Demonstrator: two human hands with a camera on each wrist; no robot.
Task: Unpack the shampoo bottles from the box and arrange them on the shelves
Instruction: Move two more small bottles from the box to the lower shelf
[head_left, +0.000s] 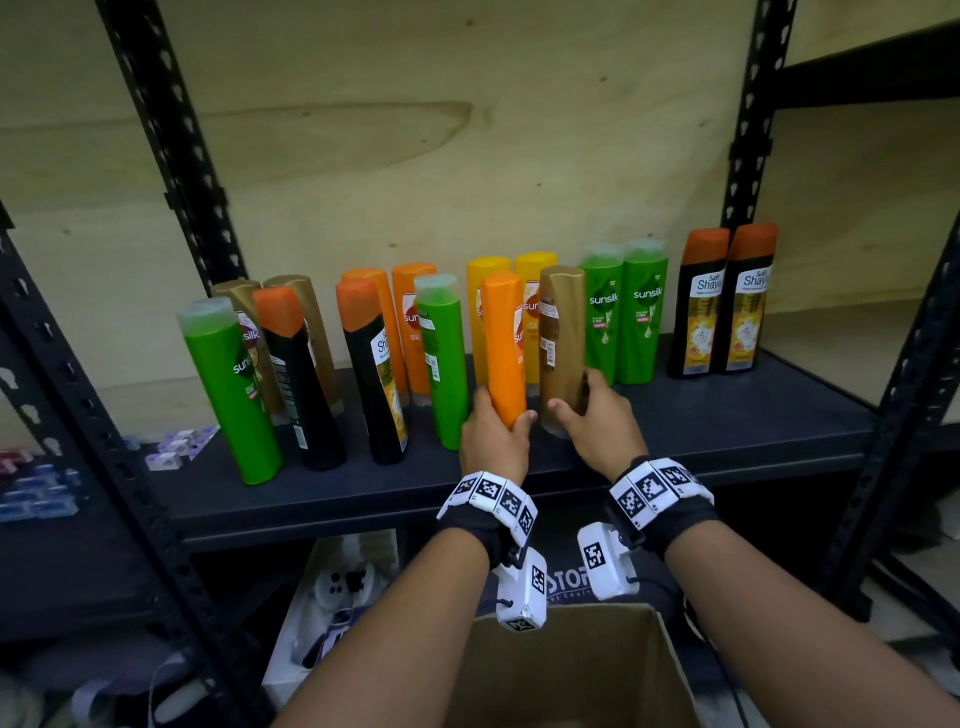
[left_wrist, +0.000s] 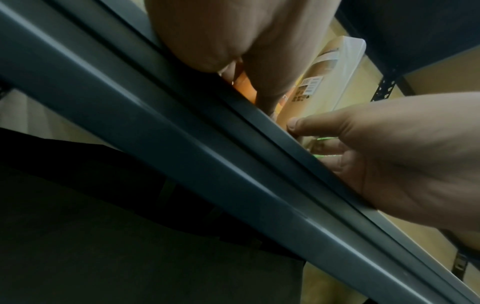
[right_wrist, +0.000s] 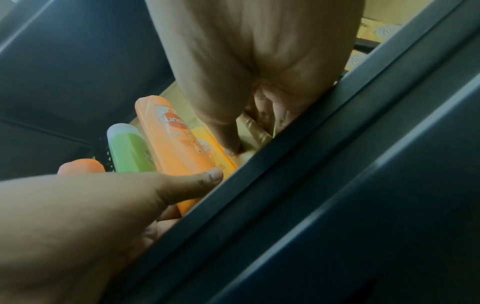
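Note:
On the dark shelf board (head_left: 701, 415), my left hand (head_left: 493, 431) grips the base of an upright orange bottle (head_left: 503, 338). Beside it my right hand (head_left: 597, 415) grips a gold bottle (head_left: 562, 343) near its bottom. Both bottles stand in front of two yellow bottles (head_left: 535, 270). In the right wrist view the orange bottle (right_wrist: 176, 148) shows under my left thumb. The left wrist view shows the gold bottle (left_wrist: 335, 67) behind my right hand (left_wrist: 389, 144). The open cardboard box (head_left: 571, 670) sits below my forearms; its inside is hidden.
Several more bottles line the shelf: green (head_left: 228, 389), black with orange caps (head_left: 301, 379), orange (head_left: 415, 312), green pair (head_left: 623, 312), black pair (head_left: 722, 301). Black slotted uprights (head_left: 171, 156) frame the bay. The shelf's front rail (left_wrist: 207, 164) crosses both wrist views. Small packs (head_left: 176, 447) lie left.

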